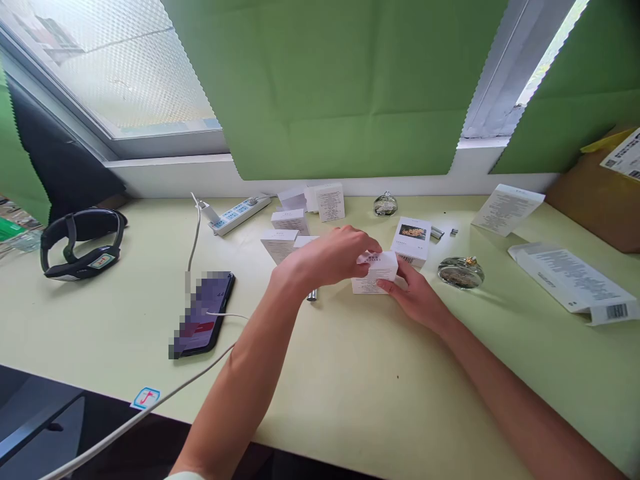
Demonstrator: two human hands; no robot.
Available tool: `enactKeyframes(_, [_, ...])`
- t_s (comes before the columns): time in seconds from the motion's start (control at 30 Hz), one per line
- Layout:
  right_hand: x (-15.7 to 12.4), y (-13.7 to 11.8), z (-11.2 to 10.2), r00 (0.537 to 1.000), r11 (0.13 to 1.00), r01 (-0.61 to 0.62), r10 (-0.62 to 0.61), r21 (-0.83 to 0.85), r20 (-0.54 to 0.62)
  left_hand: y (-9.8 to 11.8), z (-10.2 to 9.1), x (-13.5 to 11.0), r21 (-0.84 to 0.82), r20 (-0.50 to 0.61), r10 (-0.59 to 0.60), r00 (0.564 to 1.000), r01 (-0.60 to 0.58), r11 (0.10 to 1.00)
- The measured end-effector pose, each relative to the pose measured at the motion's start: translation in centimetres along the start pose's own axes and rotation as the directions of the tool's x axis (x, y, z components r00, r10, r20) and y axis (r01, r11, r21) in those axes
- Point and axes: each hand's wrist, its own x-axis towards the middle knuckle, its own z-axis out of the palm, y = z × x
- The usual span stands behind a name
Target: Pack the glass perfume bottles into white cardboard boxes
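Observation:
A small white box [376, 275] with fine printed text stands on the table between my hands. From above, my left hand [340, 257] has its fingers bent onto the box's top edge. My right hand [417, 297] grips the box's right side, thumb across the front. Just behind it lies a white box with a flower picture [411, 241]. A round glass bottle [461, 273] with a gold-coloured top is to the right of my right hand. Part of a small silver cylinder [312, 295] shows below my left wrist.
Several white cartons [290, 221] stand behind my left hand. Further back is another glass bottle [385, 204]. Flattened packaging [575, 280] and a brown parcel [597, 197] are at right. A phone [207, 317], cable, power strip [240, 215] and black headband device [83, 243] occupy the left.

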Motion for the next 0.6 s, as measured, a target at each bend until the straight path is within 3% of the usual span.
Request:
enactKeyframes(0.23, [-2.8,-0.7,-1.6,0.994,0.984,-0.062,0.046,0.165,0.098,1.4,-0.3,-0.1,-0.225,0.147,0.019,0.989,0.014,0.974])
enactKeyframes(0.4, [-3.2,-1.0,-2.1,0.991,0.983,-0.097,0.08,0.158,0.109,0.1,0.3,0.5,-0.412,0.297,0.061,0.953,0.07,0.909])
enactKeyframes(0.6, [-3.0,-0.5,-1.9,0.988,0.96,-0.12,0.089,0.255,0.13,-1.0,0.2,0.7,-0.497,0.334,0.111,0.936,0.075,0.865])
